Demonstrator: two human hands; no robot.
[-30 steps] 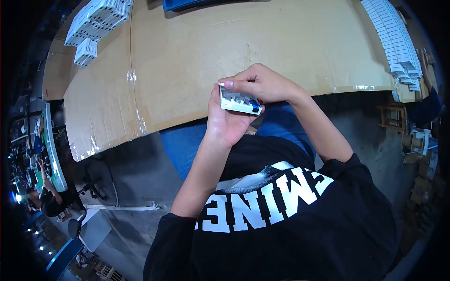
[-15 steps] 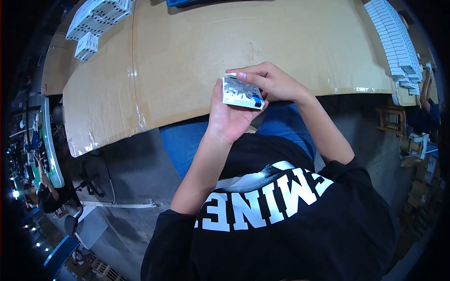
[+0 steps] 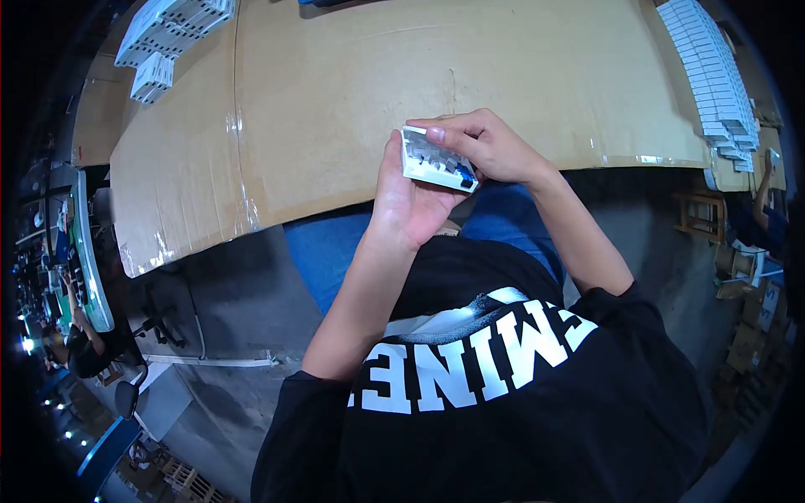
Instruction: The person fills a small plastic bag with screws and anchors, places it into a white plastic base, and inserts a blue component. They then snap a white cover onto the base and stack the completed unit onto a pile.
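Observation:
A small white box-like piece [image 3: 438,161] with a shiny grey inner face and a blue part at its near right corner is held between my hands, close above the table's front edge. My left hand [image 3: 408,197] cups it from below and along its left side, fingers wrapped underneath. From the right, my right hand [image 3: 490,147] grips its far and right edges, the thumb lying over the upper face. Its inner details are too small to make out, and the underside is hidden.
The cardboard-covered table [image 3: 335,109] spreads in front of me. White slotted pieces are stacked at its far left [image 3: 172,29], and a long stack of white boxes [image 3: 708,75] stands at the right. A blue tray edge [image 3: 323,2] shows at the back. Other people work at both sides.
The white piece has tilted slightly and risen a little, with both hands still around it. The view has shifted slightly.

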